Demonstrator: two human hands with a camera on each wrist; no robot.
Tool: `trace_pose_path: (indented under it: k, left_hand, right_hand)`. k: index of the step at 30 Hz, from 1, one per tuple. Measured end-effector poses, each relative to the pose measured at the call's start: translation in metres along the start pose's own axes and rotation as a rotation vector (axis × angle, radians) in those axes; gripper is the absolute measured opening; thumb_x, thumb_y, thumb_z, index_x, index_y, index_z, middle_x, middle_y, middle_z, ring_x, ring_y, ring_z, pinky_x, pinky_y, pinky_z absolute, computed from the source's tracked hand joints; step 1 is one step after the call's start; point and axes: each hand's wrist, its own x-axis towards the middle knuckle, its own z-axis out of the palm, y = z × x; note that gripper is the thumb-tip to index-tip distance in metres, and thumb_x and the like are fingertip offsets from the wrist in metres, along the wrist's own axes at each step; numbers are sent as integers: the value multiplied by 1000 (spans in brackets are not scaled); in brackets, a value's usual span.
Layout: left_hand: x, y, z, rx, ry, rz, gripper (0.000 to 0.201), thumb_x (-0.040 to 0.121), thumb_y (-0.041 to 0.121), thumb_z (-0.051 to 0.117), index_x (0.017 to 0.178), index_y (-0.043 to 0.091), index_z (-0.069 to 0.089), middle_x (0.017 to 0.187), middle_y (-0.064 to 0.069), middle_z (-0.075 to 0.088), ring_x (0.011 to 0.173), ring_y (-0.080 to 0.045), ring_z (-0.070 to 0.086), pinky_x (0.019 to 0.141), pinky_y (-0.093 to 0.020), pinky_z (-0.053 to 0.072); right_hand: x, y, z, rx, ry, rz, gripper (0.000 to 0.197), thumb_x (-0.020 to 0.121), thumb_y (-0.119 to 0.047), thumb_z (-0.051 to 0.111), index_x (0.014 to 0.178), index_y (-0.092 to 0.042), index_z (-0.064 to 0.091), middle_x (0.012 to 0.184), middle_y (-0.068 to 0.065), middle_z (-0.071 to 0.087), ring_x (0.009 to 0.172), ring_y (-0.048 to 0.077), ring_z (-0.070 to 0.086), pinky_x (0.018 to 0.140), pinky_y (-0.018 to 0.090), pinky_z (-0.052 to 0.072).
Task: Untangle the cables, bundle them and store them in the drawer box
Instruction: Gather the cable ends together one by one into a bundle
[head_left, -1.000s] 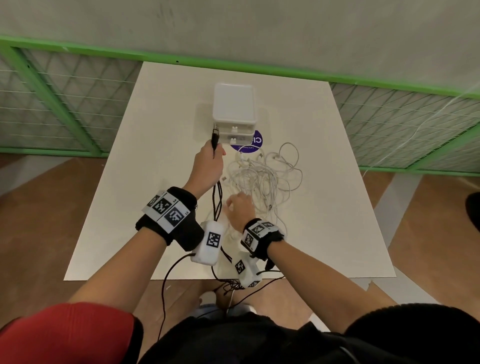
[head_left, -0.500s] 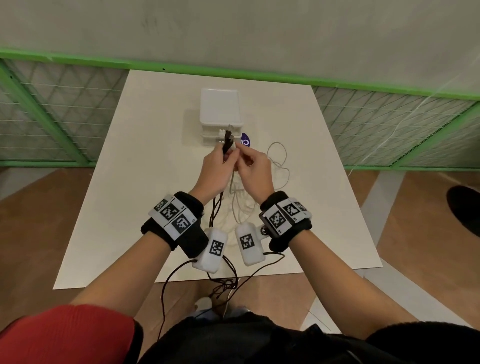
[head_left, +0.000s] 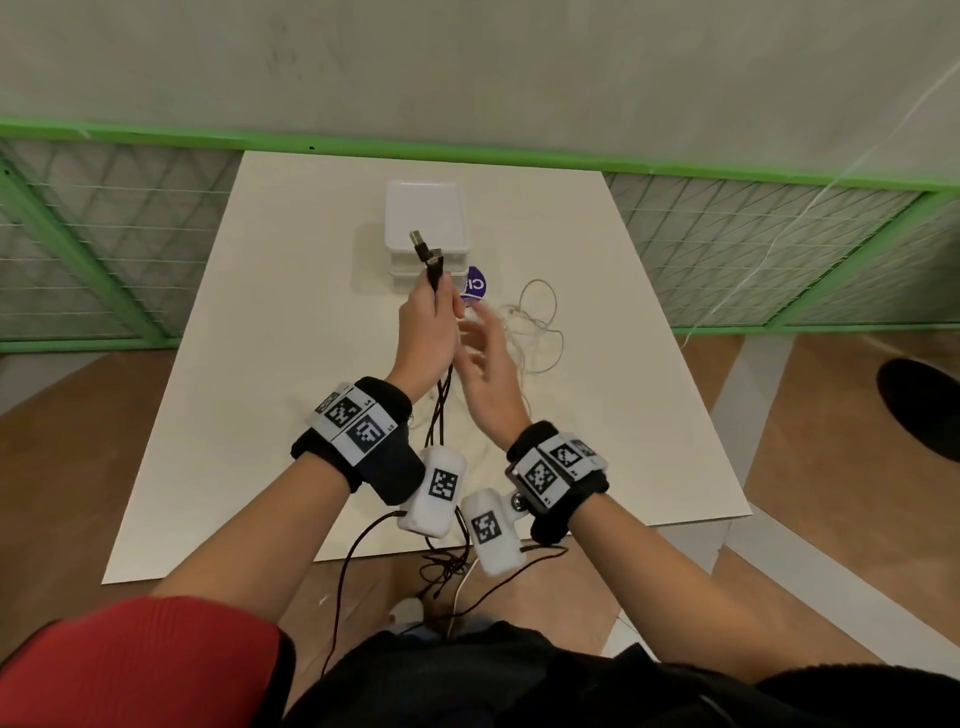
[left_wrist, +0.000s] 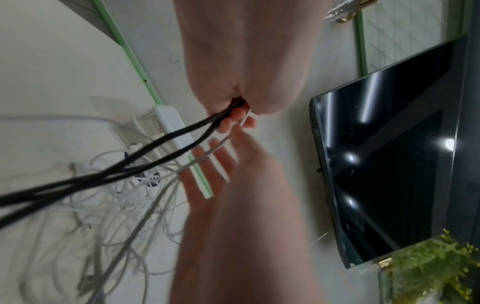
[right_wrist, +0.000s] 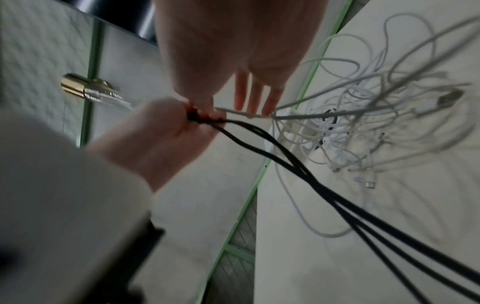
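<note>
My left hand (head_left: 439, 306) is raised over the table and grips a doubled black cable (head_left: 441, 395); its two plugs (head_left: 427, 253) stick up in front of the white drawer box (head_left: 423, 218). In the left wrist view the black cable (left_wrist: 161, 142) leaves the fist, and a thin white strand (left_wrist: 221, 142) comes out beside it. My right hand (head_left: 480, 338) hovers just right of the left, fingers (right_wrist: 255, 96) straight and spread, holding nothing. The white cable tangle (head_left: 530, 332) lies on the table under and right of the hands, also seen in the right wrist view (right_wrist: 350, 123).
A purple round sticker (head_left: 475, 285) lies by the box's front right corner. The white table (head_left: 260, 364) ends at a green-framed mesh fence (head_left: 130, 249). Black sensor leads (head_left: 358, 561) hang from my wrists over the near edge.
The right hand went from the white tangle to the left hand's cable end, then let go and opened. The left hand now holds two black plugs together.
</note>
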Motion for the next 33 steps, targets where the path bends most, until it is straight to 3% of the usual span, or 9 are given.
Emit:
trace_pose_path:
  k: [4, 8, 10, 14, 20, 24, 27, 30, 33]
  left_hand:
    - [-4, 3, -1, -56, 18, 2, 32, 102, 23, 29, 72, 20, 41, 61, 5, 43, 46, 2, 41, 53, -12, 35]
    - [-5, 7, -2, -142, 77, -42, 34, 102, 24, 29, 71, 20, 39, 54, 10, 45, 50, -2, 47, 61, -20, 44]
    - [-3, 10, -6, -211, 88, -50, 33, 102, 24, 29, 72, 20, 39, 50, 11, 43, 43, -2, 43, 54, -26, 44]
    - [1, 20, -12, -304, 83, -47, 32, 103, 22, 29, 72, 19, 37, 59, 6, 32, 40, -1, 30, 43, -16, 29]
    - [20, 48, -42, -324, 238, 85, 30, 101, 25, 31, 72, 21, 39, 59, 9, 36, 47, -4, 32, 48, -23, 27]
    - [30, 70, -48, -442, 147, 78, 32, 102, 20, 30, 71, 18, 36, 45, 16, 35, 41, -1, 27, 39, -17, 23]
    - [21, 62, -31, -389, -8, 57, 32, 102, 21, 30, 72, 17, 36, 48, 14, 32, 41, -2, 25, 38, -17, 23]
    - [15, 51, -26, -384, -94, 58, 33, 103, 22, 29, 71, 16, 36, 51, 12, 30, 40, -3, 24, 38, -16, 25]
    - [12, 46, -23, -414, -111, 56, 33, 103, 22, 29, 72, 15, 37, 50, 12, 30, 40, -3, 24, 38, -17, 24]
  right_hand:
    - [-4, 13, -4, -113, -34, -60, 33, 94, -10, 50, 127, -11, 47, 77, -3, 60, 71, -3, 57, 71, 11, 43]
    - [1, 21, -8, -183, -22, -120, 13, 90, -12, 57, 94, -4, 66, 70, -1, 60, 65, -3, 55, 67, 9, 40]
    - [-1, 31, -12, -159, -25, -72, 13, 88, -13, 61, 85, -3, 69, 71, 1, 64, 65, -1, 56, 68, 12, 43]
    - [-1, 45, -20, -124, -42, 0, 15, 89, -12, 60, 91, -3, 72, 76, 1, 67, 64, -1, 58, 67, 23, 50]
    - [-4, 64, -37, -295, -157, 73, 20, 92, -13, 55, 98, -3, 71, 82, 10, 71, 66, -13, 57, 64, 6, 40]
    - [-11, 78, -45, -448, -237, 145, 23, 93, -14, 53, 86, -3, 72, 60, -6, 59, 53, 2, 54, 64, 22, 40]
    - [2, 67, -38, -484, -164, 75, 24, 94, -19, 52, 90, -7, 72, 77, 7, 67, 69, 14, 53, 70, 27, 37]
    - [9, 44, -38, -404, 27, -80, 35, 90, -30, 43, 117, -16, 59, 106, 5, 63, 97, 18, 52, 87, 32, 38]
    - [11, 16, -26, -306, -136, -187, 38, 89, -25, 44, 126, -17, 52, 121, 6, 58, 111, 18, 50, 97, 30, 35]
